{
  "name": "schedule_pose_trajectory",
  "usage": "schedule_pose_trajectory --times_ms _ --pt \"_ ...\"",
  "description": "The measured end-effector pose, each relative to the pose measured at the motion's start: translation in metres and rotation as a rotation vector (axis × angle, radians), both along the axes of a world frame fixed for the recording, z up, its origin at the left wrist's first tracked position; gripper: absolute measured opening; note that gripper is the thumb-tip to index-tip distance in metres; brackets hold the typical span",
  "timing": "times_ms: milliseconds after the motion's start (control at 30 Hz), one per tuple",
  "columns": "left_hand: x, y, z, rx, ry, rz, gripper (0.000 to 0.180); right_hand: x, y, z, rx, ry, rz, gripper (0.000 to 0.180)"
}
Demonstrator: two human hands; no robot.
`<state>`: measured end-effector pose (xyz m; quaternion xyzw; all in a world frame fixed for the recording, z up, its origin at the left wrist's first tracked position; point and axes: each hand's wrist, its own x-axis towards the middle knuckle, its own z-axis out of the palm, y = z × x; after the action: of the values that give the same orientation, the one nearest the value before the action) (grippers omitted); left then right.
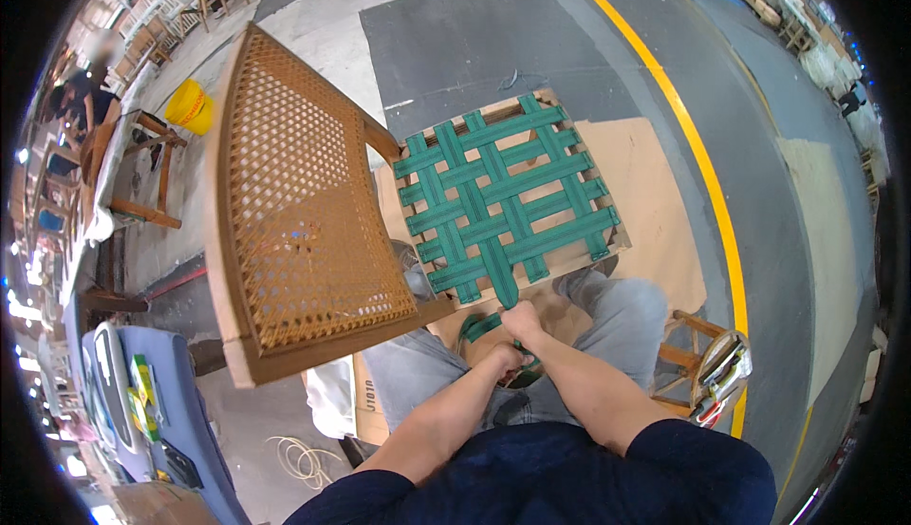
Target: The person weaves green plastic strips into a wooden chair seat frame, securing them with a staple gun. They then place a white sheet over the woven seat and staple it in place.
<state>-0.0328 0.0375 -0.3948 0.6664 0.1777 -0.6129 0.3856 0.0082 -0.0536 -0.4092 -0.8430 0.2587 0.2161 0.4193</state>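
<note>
A wooden chair with a woven cane back (299,193) lies between my knees. Its seat frame (619,240) is crossed by interlaced green webbing straps (484,197). One green strap (501,283) comes off the seat's near edge toward me, and my right hand (519,320) is closed on it just below that edge. Lower and slightly left, my left hand (511,362) is closed beside a piece of the same green webbing, which seems to be in its grip; the fingers are partly hidden. A loose loop of webbing (474,328) hangs left of my hands.
Brown cardboard (655,202) lies under the chair. A round stool (716,368) with tools stands at my right. On the left are a blue padded surface (180,392), coiled cord (302,460), a yellow bucket (190,107) and a wooden frame (157,169). Another person sits at far left.
</note>
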Motion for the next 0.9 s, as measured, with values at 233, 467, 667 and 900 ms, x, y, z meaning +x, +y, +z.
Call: schedule_pose_trajectory --times_ms 233,467,667,900 --pt "0.018 0.025 0.003 -0.009 -0.062 0.827 0.03 0.014 0.008 -0.043 -0.114 0.271 0.195 0.037" --pt "0.053 0.016 -0.008 -0.555 0.365 1.306 0.048 0.027 -0.012 -0.079 -0.048 0.457 0.565 0.035" --pt "0.066 0.01 -0.036 -0.494 0.482 1.702 0.044 0.052 -0.033 -0.107 -0.049 0.507 0.643 0.036" --pt "0.135 -0.031 -0.007 -0.247 0.317 1.935 0.035 0.079 -0.04 -0.148 -0.025 0.534 0.67 0.037"
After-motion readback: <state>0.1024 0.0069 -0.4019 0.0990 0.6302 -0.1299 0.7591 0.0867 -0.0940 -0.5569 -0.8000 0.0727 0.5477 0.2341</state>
